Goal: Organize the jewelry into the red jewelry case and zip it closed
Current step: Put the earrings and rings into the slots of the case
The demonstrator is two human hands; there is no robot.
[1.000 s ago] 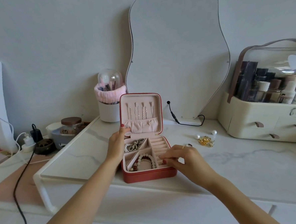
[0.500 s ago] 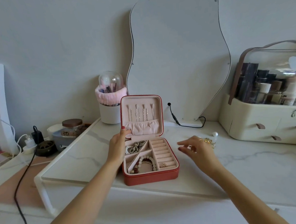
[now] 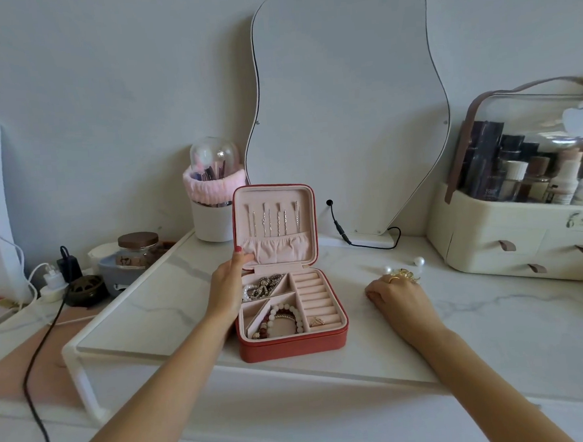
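The red jewelry case (image 3: 292,345) stands open on the marble shelf, its lid upright with several thin chains hanging inside. Bead bracelets (image 3: 284,318) fill the front left compartment, a tangled necklace (image 3: 263,285) the back left, and a small gold ring (image 3: 316,321) sits in the ring rolls. My left hand (image 3: 227,288) rests against the case's left side, thumb on the lid's lower corner. My right hand (image 3: 395,300) lies to the right of the case, fingers reaching onto a gold piece of jewelry (image 3: 404,275). Two pearl earrings (image 3: 419,261) lie just beyond it.
A wavy mirror (image 3: 348,115) leans on the wall behind the case, its black cable (image 3: 363,242) trailing on the shelf. A cream cosmetics organizer (image 3: 520,241) stands at the right, a brush holder with pink band (image 3: 214,205) at the back left. Jars, chargers and cords crowd the lower left.
My right hand left the ring rolls, where a gold ring now sits, and moved right to the gold jewelry by the pearls. My left hand stayed on the case.
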